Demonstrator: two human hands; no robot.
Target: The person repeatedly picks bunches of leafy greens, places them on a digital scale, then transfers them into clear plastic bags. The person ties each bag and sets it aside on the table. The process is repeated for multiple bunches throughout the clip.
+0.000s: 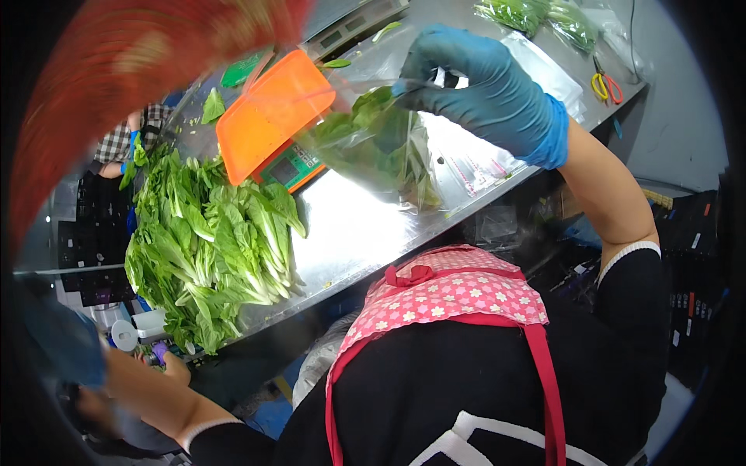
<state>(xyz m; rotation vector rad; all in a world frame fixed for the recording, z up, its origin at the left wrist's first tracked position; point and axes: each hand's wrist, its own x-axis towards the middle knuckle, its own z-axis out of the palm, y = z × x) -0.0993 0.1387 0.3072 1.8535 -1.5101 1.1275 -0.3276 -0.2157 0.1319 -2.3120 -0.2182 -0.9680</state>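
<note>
My right hand point(482, 97), in a blue-green glove, is closed in a pinch on the top of a clear plastic bag point(408, 167) with leafy greens inside. The bag hangs over the metal table beside a scale point(287, 167) that carries an orange tray point(268, 116). At the far left edge, my left hand point(62, 338) in a blue glove is smeared by motion, so its fingers cannot be read. A big pile of leafy greens with pale stalks point(217, 233) lies on the table between the scale and my left arm.
A blurred red shape point(148, 70) covers the upper left. Scissors point(606, 87) with yellow and red handles lie at the table's right end, near bagged greens point(536, 15) and flat clear bags point(470, 159). A co-worker's gloved hands point(128, 159) hold greens at left.
</note>
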